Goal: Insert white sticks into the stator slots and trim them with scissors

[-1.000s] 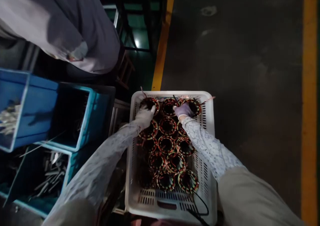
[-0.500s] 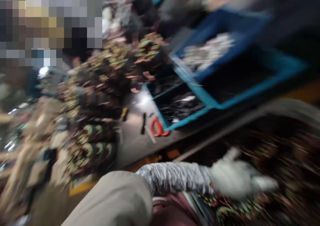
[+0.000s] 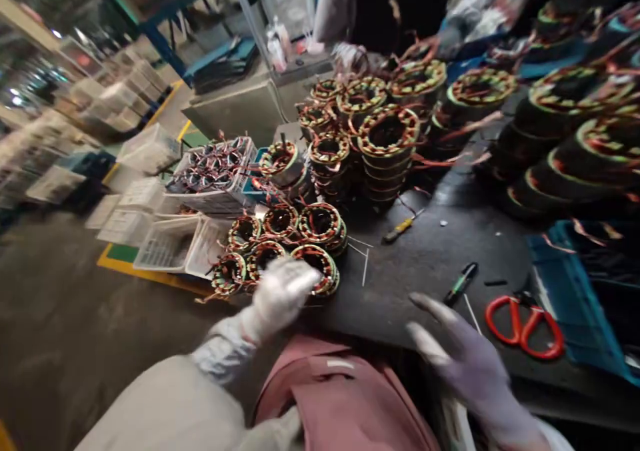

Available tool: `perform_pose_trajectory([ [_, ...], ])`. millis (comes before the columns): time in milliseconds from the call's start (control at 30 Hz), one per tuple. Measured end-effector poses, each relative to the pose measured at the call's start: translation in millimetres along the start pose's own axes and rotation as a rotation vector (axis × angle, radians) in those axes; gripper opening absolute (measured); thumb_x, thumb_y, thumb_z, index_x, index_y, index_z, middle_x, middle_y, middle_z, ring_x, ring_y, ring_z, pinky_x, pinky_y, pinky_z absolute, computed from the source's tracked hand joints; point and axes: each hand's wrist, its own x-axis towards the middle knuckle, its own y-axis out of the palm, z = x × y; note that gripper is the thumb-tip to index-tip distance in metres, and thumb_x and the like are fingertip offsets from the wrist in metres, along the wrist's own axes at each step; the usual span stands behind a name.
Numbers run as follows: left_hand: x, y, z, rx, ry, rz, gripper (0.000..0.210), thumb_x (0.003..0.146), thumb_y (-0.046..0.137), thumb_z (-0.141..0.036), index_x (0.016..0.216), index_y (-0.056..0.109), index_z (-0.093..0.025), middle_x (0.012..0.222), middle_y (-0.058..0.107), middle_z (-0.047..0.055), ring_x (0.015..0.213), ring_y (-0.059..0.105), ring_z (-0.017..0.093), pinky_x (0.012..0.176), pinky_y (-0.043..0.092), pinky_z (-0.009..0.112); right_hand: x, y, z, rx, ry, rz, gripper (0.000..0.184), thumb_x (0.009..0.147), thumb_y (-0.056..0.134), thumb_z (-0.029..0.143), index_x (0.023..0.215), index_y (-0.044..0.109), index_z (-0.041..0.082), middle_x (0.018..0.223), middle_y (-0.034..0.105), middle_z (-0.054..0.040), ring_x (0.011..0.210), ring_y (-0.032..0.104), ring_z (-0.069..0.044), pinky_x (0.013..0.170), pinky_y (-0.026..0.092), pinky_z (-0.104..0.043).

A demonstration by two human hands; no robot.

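My left hand (image 3: pixel 284 292), in a white glove and blurred, reaches over the front row of wound motor stators. Its fingertips overlap the near rim of a stator stack (image 3: pixel 320 270); whether they grip it I cannot tell. Copper windings and loose lead wires ring the top of each stator. My right hand (image 3: pixel 463 358), gloved too, is over the dark table's front edge, its thumb and fingers apart with nothing between them. Closest to it lie a green-and-black cutter-like tool (image 3: pixel 461 283) and red-handled scissors or snips (image 3: pixel 525 328).
More stator stacks (image 3: pixel 387 151) fill the table's back and right. A yellow-handled screwdriver (image 3: pixel 399 230) lies mid-table, with a blue bin (image 3: pixel 570 298) at right. White crates (image 3: pixel 170 241) stand left. Across the table is a co-worker's sleeve (image 3: pixel 470 4).
The view has swung left and steadied. My left hand has moved from stators at the far right to the stacks at the left. My right hand has come into view.
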Motion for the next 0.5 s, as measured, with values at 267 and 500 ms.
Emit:
perform_pose_trajectory([
  [267,14,7.3,145,0.249,-0.043,0.412,0.066,0.078,0.054,-0.014,0.141,0.035,-0.007,0.142,0.045,0.019,0.136,0.035,0.030,0.116,0.018,0.048,186,133,135,-0.588,-0.133,0.657,0.087,0.066,0.074,0.041,0.135,0.043,-0.002,0.132,0.052,-0.0265,0.129,0.042,-0.037,0.112,0.023,-0.046],
  [500,41,32.0,158,0.189,-0.065,0.509,0.073,0.072,0.052,-0.009,0.141,0.029,0.000,0.104,0.068,0.017,0.106,0.062,0.024,0.111,0.026,0.041,186,146,128,-0.636,-0.084,0.694,0.079,0.068,0.072,0.042,0.130,0.047,0.001,0.130,0.054,-0.0234,0.128,0.044,-0.033,0.115,0.017,-0.042],
])
